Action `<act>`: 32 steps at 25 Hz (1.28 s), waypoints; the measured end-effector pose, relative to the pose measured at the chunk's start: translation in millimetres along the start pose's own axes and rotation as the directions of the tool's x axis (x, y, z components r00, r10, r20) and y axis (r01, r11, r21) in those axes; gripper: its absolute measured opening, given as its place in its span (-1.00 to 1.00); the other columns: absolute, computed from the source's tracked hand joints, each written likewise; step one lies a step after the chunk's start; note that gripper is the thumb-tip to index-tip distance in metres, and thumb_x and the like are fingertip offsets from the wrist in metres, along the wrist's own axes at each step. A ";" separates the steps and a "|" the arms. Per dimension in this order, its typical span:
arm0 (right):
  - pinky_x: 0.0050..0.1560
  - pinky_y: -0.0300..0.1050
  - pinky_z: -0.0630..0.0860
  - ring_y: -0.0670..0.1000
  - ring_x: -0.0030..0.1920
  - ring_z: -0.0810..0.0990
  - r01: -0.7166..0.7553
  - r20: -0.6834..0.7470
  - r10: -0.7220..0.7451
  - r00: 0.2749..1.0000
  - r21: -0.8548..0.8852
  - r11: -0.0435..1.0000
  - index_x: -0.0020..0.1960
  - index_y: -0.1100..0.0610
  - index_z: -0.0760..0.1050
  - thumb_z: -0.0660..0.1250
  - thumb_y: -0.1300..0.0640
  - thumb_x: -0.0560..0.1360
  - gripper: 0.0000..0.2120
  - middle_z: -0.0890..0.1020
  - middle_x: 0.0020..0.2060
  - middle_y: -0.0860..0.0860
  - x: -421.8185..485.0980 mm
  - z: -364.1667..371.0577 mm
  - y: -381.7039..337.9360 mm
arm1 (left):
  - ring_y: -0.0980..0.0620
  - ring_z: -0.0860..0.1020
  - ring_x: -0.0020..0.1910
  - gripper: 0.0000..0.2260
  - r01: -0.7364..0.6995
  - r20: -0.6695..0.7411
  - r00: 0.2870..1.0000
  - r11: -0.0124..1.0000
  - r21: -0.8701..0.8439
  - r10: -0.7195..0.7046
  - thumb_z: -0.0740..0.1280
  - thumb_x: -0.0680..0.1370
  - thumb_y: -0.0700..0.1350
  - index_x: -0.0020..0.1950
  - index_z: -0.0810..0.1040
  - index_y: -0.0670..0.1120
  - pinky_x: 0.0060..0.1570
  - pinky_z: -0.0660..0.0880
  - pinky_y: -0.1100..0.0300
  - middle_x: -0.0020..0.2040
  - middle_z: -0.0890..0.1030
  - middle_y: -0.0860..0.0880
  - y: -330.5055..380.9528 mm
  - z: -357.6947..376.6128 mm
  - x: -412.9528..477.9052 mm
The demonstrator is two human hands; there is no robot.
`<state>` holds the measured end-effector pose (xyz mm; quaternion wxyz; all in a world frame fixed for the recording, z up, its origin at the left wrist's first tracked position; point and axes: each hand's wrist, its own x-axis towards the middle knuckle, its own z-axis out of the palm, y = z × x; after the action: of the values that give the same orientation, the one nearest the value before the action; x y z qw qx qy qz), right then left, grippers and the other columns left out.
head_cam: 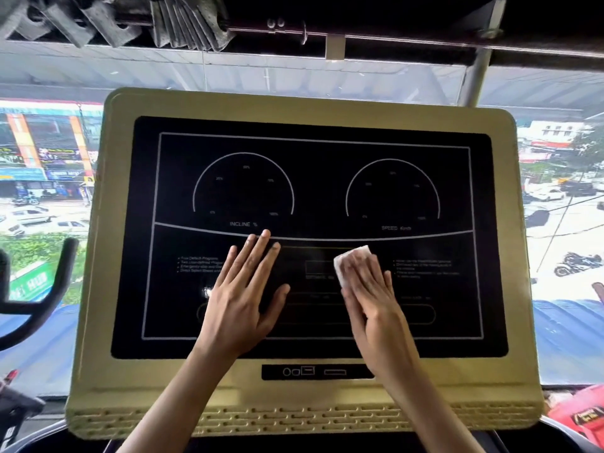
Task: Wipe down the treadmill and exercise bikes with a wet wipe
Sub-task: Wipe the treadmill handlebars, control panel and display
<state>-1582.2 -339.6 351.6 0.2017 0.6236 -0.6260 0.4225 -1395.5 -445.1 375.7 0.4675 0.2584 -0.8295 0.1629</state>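
"Two bare hands were on the beige plastic treadmill console (98, 289), you said. How were they posed?"

"The left hand (242, 289) lay palm down on the black display panel (313, 191), fingers straight and spread, thumb out to the right, grasping nothing. The right hand (372, 299) was flat as well, fingers straight and close together, angled up and to the left."

"Could any writing be read?"

"White print under the left dial read 'INCLINE %' (243, 224), and under the right dial 'SPEED' (389, 228), followed by a unit too blurred to make out. The small bulleted lines on either side of the hands were too fine to read."

"And the wipe?"

"The white folded wet wipe (358, 252) sat on the lower middle of the panel, under the right hand's fingers. They pressed it flat rather than curling round it, and its top and left edges stuck out past the fingertips. The left hand was near it, not touching."

"Anything around the console?"

"A black curved handlebar (55, 282) stood to its left, and a red object (581, 416) showed at the lower right."
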 end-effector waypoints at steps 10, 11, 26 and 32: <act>0.52 -0.06 0.06 -0.02 0.52 0.10 0.287 0.148 -0.274 0.950 -0.079 0.955 0.48 0.09 0.24 0.06 0.10 0.64 -0.59 0.25 0.48 0.06 10.8 38.3 -50.8 | -0.12 0.15 0.51 -0.47 0.047 0.007 0.999 0.994 0.097 -0.048 0.14 0.60 0.05 0.47 0.27 -0.24 0.50 0.06 0.01 0.49 0.24 -0.21 -54.0 -32.0 -45.0; 0.52 -0.04 0.05 -0.02 0.53 0.09 0.205 0.093 -0.198 0.976 -0.069 0.976 0.49 0.11 0.23 0.06 0.10 0.64 -0.58 0.23 0.49 0.05 25.1 38.5 -51.3 | -0.11 0.14 0.52 -0.47 0.064 0.019 0.998 0.993 0.099 -0.066 0.13 0.60 0.06 0.47 0.27 -0.23 0.50 0.06 0.01 0.50 0.23 -0.19 -57.9 -32.8 -49.6; 0.53 -0.11 -0.04 -0.04 0.54 0.02 0.178 0.131 -0.174 0.976 -0.021 0.984 0.49 0.12 0.19 0.07 0.11 0.64 -0.57 0.18 0.51 0.06 26.7 75.6 -110.7 | -0.05 0.08 0.54 -0.46 0.062 0.067 0.995 0.994 0.091 -0.068 0.10 0.62 0.08 0.52 0.17 -0.16 0.50 0.03 0.02 0.53 0.16 -0.13 -66.7 -29.9 -64.4; 0.53 -0.12 -0.05 -0.09 0.53 0.00 0.115 0.074 -0.110 0.991 -0.060 0.992 0.49 0.09 0.17 0.02 0.06 0.65 -0.58 0.15 0.50 0.03 47.8 64.5 -96.8 | -0.06 0.12 0.53 -0.48 0.044 0.036 0.998 0.998 0.033 -0.045 0.13 0.61 0.06 0.49 0.26 -0.19 0.50 0.05 0.02 0.51 0.22 -0.16 -69.5 -33.0 -64.1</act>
<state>-1479.1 -406.0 379.5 0.2229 0.6657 -0.6098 0.3678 -1304.8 -467.0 339.5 0.4514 0.2875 -0.8293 0.1610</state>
